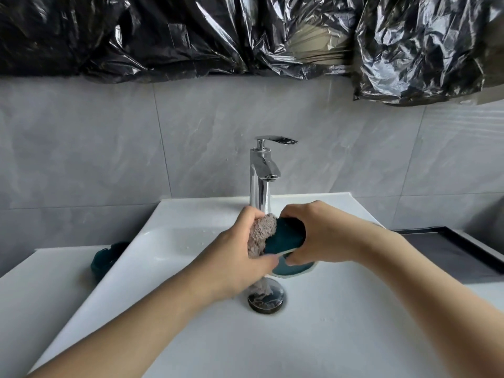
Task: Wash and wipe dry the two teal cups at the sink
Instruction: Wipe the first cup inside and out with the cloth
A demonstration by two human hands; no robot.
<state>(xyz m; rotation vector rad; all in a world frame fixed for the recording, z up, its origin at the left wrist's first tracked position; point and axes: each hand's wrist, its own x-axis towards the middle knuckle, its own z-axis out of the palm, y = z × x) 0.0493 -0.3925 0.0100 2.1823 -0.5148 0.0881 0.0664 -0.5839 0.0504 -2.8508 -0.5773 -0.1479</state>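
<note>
Right now my right hand [321, 236] grips a teal cup [286, 238] tipped on its side above the white sink [341, 323], its mouth facing down and toward me, fingers curled over the top and thumb under the rim. My left hand [240, 257] holds a fuzzy grey-brown cloth [261, 233] bunched against the cup's base end, fingers wrapped round it, thumb reaching along the lower edge of the cup. A tail of the cloth hangs below my left hand, over the chrome drain [268, 301] in the basin. Both hands meet just in front of the chrome faucet [263, 175], whose lever points right; I can't tell whether water runs from it. The second teal cup [107, 259] sits on the white desk [32, 296] to the left of the basin, partly hidden behind the sink's raised edge. A black tray [463, 249] lies to the right of the sink. Grey tiles [109, 159] cover the wall behind, and crumpled black plastic sheeting [191, 36] hangs above them.
</note>
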